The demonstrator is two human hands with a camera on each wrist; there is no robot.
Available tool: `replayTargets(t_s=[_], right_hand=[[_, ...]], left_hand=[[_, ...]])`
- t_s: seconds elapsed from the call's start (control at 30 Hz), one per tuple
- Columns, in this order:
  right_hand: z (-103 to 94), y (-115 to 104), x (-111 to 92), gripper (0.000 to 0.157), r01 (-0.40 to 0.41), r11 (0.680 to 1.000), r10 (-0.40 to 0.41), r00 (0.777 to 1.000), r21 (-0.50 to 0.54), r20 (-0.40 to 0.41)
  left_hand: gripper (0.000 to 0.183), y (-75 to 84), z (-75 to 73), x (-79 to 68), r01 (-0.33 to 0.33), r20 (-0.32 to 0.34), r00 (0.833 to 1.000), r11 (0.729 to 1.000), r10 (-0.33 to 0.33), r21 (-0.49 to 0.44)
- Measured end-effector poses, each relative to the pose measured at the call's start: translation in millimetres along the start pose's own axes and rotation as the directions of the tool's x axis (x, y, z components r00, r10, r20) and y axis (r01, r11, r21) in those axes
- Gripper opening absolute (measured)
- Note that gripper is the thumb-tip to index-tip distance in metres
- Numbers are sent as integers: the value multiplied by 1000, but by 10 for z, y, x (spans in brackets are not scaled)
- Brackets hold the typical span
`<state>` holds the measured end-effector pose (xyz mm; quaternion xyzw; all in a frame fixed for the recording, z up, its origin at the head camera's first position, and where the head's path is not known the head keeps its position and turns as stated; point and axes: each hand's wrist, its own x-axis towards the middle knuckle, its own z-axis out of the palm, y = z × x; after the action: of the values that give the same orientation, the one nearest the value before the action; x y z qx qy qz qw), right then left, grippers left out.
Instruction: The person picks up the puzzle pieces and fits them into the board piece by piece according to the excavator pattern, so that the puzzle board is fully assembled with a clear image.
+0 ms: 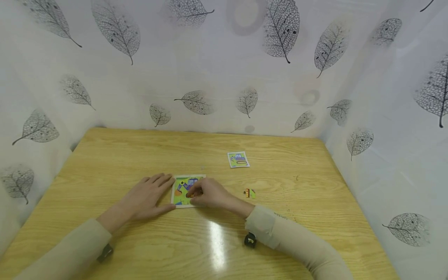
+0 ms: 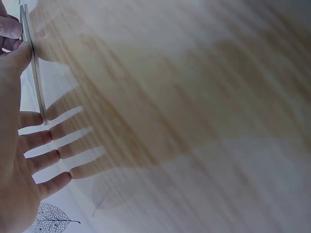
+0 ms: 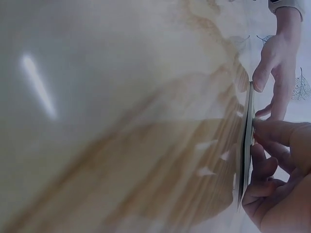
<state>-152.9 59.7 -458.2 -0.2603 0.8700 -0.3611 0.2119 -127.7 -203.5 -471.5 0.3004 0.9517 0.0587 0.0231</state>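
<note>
A small picture puzzle [image 1: 182, 201] in a pale frame lies on the table, showing a purple digger on green. My left hand [image 1: 148, 197] rests at its left side with fingers straight, fingertips and thumb touching the frame. Over the puzzle's right part, my right hand [image 1: 210, 193] pinches a small puzzle piece with orange on it [image 1: 190, 195] down at the picture's surface; the fingers hide most of that piece. In the right wrist view the right hand [image 3: 279, 177] has its bent fingers against the thin board [image 3: 247, 141], with the left hand [image 3: 279, 65] beyond.
One loose puzzle piece [image 1: 250, 193], green with red and yellow, lies right of the right hand. Farther back is a small picture card [image 1: 238, 160] with a similar digger. The wooden table [image 1: 140, 147] meets a leaf-patterned curtain [image 1: 217, 70] at the back and sides.
</note>
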Motion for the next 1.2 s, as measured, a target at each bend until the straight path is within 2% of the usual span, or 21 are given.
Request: replayTargets(t_s=[0.2, 0.4, 0.53, 0.67, 0.77, 1.0, 1.2], right_hand=[[-11, -29, 13, 23, 44, 996, -41, 999, -80, 34], [-12, -37, 18, 24, 38, 996, -34, 998, -83, 44], [-37, -30, 6, 24, 69, 994, -64, 996, -83, 54], [-112, 42, -87, 30, 104, 992, -99, 992, -64, 77], [-202, 127, -220, 35, 98, 993, -93, 993, -61, 73], [-469, 340, -585, 34, 61, 986, -65, 998, -156, -23], [-633, 544, -884, 31, -44, 963, 0, 986, -265, -164]], left_hand=[[90, -5, -4, 1, -7, -4, 1000, 1000, 7, 9], [88, 4, -30, -14, -11, -15, 1000, 1000, 11, 5], [88, 7, -39, -12, -10, -10, 1000, 1000, 10, 2], [90, 0, -24, -9, -9, -5, 1000, 1000, 9, 3], [90, -2, -15, -8, -10, -7, 1000, 1000, 10, 9], [90, -2, -22, -16, -5, 1, 1000, 1000, 5, 6], [90, 4, -40, -11, -1, 9, 1000, 1000, 1, 7]])
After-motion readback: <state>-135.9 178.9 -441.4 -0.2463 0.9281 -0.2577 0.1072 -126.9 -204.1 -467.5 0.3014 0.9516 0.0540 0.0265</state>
